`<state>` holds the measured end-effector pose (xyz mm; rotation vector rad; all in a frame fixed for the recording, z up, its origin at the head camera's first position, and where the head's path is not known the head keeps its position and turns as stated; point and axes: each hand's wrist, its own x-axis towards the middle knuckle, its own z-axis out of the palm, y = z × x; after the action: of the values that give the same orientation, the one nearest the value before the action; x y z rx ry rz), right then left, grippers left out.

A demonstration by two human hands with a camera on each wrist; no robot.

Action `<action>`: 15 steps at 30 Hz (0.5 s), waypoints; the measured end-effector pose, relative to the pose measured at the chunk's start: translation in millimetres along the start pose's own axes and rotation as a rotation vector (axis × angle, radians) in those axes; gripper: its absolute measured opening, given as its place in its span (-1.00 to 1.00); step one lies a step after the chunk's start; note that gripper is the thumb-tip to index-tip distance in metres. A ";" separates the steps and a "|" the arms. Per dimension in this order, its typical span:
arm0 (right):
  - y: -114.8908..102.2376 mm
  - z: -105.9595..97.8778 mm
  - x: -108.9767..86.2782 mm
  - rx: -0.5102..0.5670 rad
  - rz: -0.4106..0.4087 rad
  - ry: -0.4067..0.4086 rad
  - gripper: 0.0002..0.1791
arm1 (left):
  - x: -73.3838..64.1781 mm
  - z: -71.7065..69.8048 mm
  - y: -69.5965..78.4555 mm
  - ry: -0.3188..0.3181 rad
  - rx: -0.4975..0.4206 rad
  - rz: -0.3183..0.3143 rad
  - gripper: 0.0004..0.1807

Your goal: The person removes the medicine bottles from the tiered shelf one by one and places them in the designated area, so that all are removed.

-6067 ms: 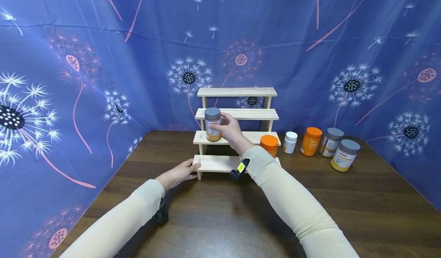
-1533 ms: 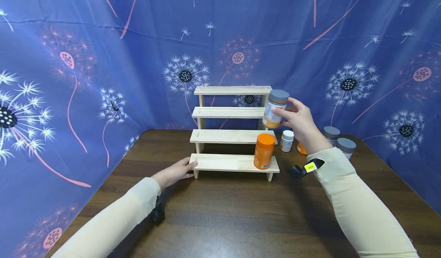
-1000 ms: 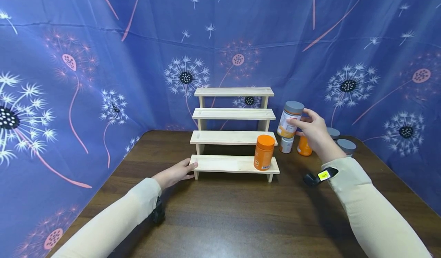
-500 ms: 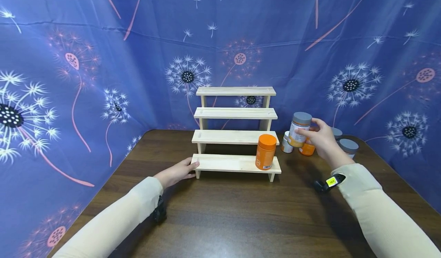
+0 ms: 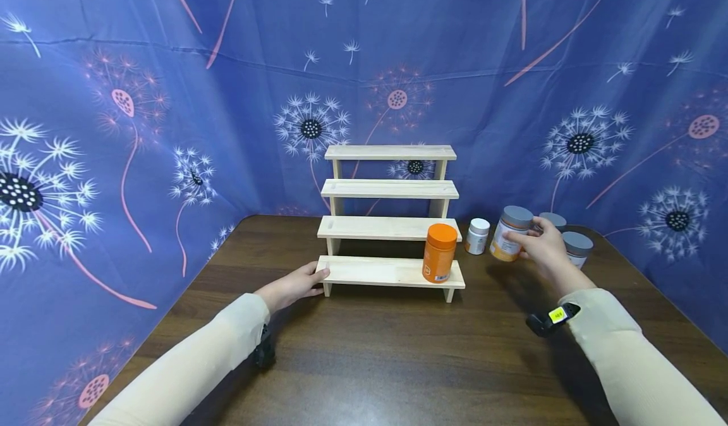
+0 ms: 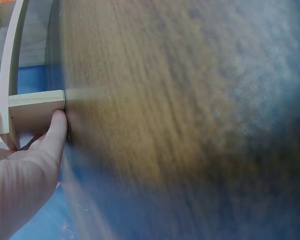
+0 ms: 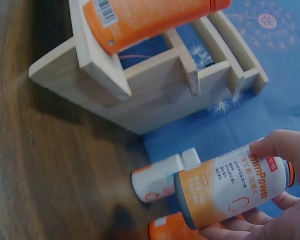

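My right hand (image 5: 543, 246) holds a supplement jar (image 5: 510, 233) with a grey lid and a white-and-yellow label, fingers and thumb round its sides. In the right wrist view the jar (image 7: 230, 185) hangs in front of an orange jar (image 7: 177, 227), beside a small white bottle (image 7: 155, 177). Whether its base touches the table cannot be told. My left hand (image 5: 292, 287) grips the left end of the lowest step of a pale wooden tiered shelf (image 5: 370, 269), thumb on top. In the left wrist view a fingertip of the left hand (image 6: 32, 172) touches the step's leg.
An orange-lidded jar (image 5: 440, 253) stands at the right end of the lowest step. Right of the shelf, a white bottle (image 5: 477, 236) and two grey-lidded jars (image 5: 553, 220), (image 5: 577, 249) stand on the brown table (image 5: 364, 356). A blue dandelion-print cloth (image 5: 489, 66) hangs behind.
The grey-lidded jar in my right hand has gone from the left of the second step, rightward past the shelf, then down among the jars. My left hand stays on the lowest step.
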<state>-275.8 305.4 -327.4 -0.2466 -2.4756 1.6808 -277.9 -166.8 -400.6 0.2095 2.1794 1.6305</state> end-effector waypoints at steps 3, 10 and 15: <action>6.9 -2.8 1.4 -0.009 0.012 0.010 -0.03 | -0.7 0.0 0.6 0.004 -0.002 -0.005 -0.39; 21.1 -7.2 1.7 -0.042 0.066 0.042 -0.05 | -1.4 0.5 -0.7 -0.002 -0.005 0.009 -0.40; 29.2 -8.6 1.2 -0.051 0.079 0.045 -0.06 | -0.6 1.0 -1.5 0.008 -0.016 0.007 -0.41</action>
<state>-273.5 324.0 -351.3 -0.3881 -2.5095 1.6230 -276.7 -166.6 -402.1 0.2064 2.1727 1.6550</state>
